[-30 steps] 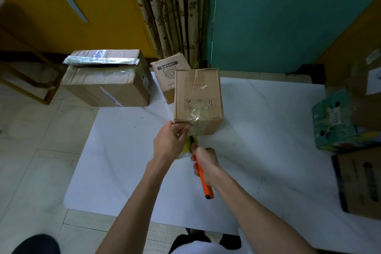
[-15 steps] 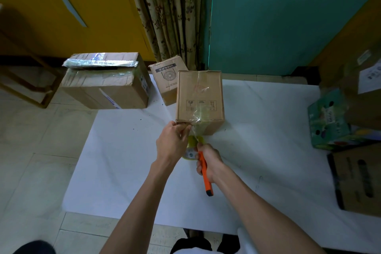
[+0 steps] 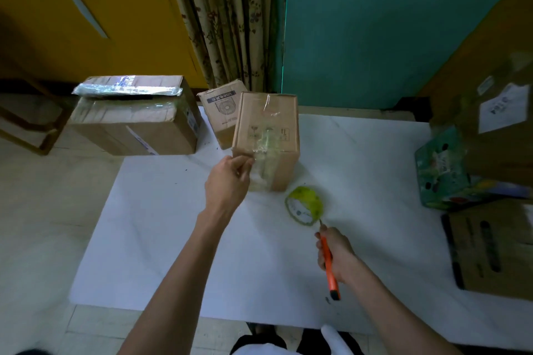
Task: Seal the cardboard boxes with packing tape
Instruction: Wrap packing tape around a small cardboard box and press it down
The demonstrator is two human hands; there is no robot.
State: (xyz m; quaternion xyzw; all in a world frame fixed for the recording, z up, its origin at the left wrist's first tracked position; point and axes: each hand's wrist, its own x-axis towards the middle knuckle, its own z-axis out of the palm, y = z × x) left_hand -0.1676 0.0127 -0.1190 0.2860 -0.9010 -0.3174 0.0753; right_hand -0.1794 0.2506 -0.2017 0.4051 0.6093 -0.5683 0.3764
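Note:
A brown cardboard box (image 3: 266, 127) stands on the white table (image 3: 178, 239), with clear tape running over its top and down its near side. My left hand (image 3: 227, 181) pinches the loose tape end at the box's lower front left corner. A roll of yellow-green packing tape (image 3: 304, 204) lies on the table to the right of the box, free of both hands. My right hand (image 3: 334, 251) grips an orange utility knife (image 3: 330, 265), its tip close to the roll.
A smaller box (image 3: 220, 112) stands behind the taped one. A large box (image 3: 135, 118) wrapped in shiny tape stands at the left on the floor. A green printed carton (image 3: 441, 170) and more brown boxes (image 3: 490, 248) crowd the right edge. A curtain hangs behind.
The tape roll has come away from the box and now lies on the table to the right. My right hand with the knife has moved right and back. My left hand stays at the tape end.

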